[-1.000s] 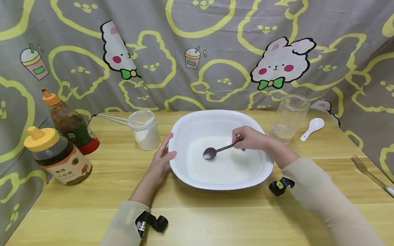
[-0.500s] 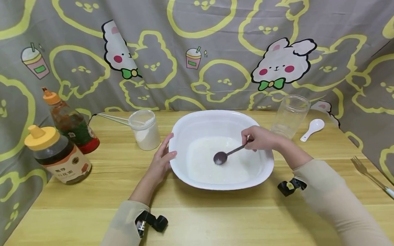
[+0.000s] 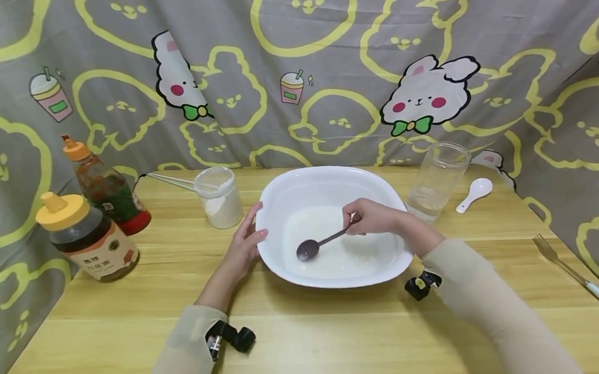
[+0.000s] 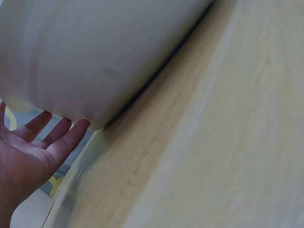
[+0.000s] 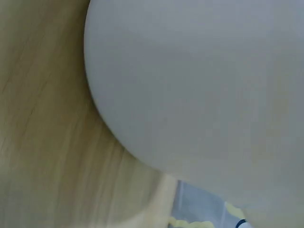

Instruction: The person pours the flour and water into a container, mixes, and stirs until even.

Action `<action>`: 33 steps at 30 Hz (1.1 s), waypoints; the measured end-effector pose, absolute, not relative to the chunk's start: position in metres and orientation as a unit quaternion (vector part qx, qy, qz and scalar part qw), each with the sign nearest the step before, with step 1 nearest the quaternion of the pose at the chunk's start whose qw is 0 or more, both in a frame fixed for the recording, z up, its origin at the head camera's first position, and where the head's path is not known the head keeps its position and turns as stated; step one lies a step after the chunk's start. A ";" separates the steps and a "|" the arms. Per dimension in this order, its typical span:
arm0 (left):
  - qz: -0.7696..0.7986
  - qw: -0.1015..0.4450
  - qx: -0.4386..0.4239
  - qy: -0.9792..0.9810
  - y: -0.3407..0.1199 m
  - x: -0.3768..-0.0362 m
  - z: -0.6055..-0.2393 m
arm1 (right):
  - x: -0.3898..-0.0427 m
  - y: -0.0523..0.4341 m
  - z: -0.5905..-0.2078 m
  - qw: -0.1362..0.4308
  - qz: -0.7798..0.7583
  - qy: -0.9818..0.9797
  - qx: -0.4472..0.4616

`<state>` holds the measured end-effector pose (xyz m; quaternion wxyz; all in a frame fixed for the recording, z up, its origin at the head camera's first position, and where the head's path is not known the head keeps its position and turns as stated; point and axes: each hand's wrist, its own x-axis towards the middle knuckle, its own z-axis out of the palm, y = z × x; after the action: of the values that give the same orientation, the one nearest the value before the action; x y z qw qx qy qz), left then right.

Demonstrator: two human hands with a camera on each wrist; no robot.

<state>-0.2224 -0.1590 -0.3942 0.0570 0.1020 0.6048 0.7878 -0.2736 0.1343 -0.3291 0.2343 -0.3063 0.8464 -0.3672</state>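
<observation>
We are partway through stirring, by our reading. White liquid already lies in the bottom of the bowl (image 3: 330, 179) at the centre of the frame, and the jar (image 3: 437, 180) to its upper right is nearly empty. How evenly the liquid is mixed we cannot tell. The honey bottle (image 3: 86, 236) at the left edge has its cap on, and the powder tub (image 3: 220, 197) just left of the bowl holds white powder.

Our right hand (image 3: 372, 216) is over the bowl's right half, fingers pinched on the handle of the spoon (image 3: 316, 244). The spoon slants down to the left, its dark head in the liquid near the bowl's left-hand wall.

Our left hand (image 3: 243, 246) lies flat against the bowl's left rim, fingers straight and relaxed, thumb touching the edge. The left wrist view shows those fingers (image 4: 57, 137) spread beside the bowl's outer wall.
</observation>
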 end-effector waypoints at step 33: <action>0.792 0.056 0.101 0.599 -0.158 -0.223 -0.395 | -0.279 0.166 -0.303 0.123 -0.229 0.924 -0.281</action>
<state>-0.2228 -0.1578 -0.3953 0.0557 0.1012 0.5993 0.7921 -0.2794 0.1661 -0.3025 0.1227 -0.2808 0.9239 -0.2292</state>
